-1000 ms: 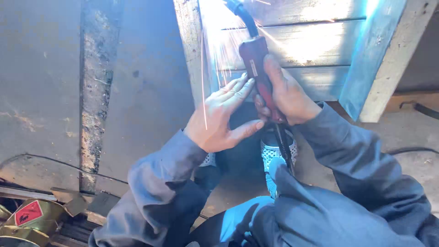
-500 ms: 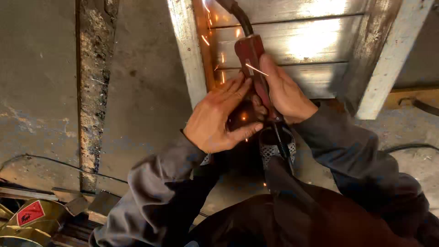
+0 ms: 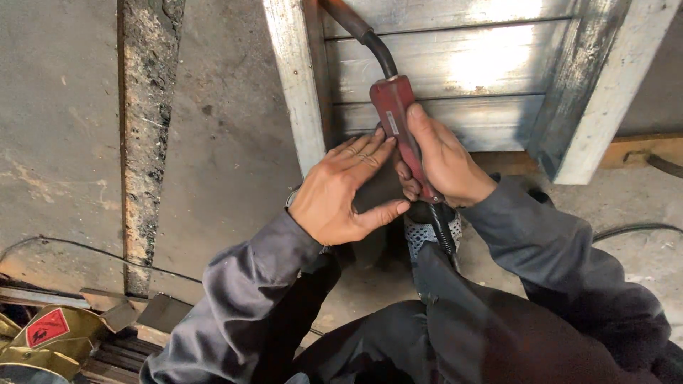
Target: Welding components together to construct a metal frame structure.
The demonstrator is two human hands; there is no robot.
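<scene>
Largest in view is the concrete floor [image 3: 220,142], grey and stained, with a rough dark seam [image 3: 146,142] running down it well to the left of the metal frame [image 3: 455,78]. That frame, built of pale steel bars and horizontal slats, stands across the top of the scene, with a bright patch of light on its slats. Your grey sleeves [image 3: 541,242] reach up toward it from below. Your right hand [image 3: 441,160] sits just below the frame's slats, its grip wrapped tight around the red handle of the welding torch [image 3: 398,128]; the torch's black neck curves up and left to the frame's left upright. Your left hand [image 3: 345,192] lies flat and spread just beside the torch handle, fingers extended toward the frame, thumb pointing at the right hand, holding nothing. Far below and left of the frame, a yellow-green object with a red diamond label [image 3: 48,327] lies among scrap metal.
</scene>
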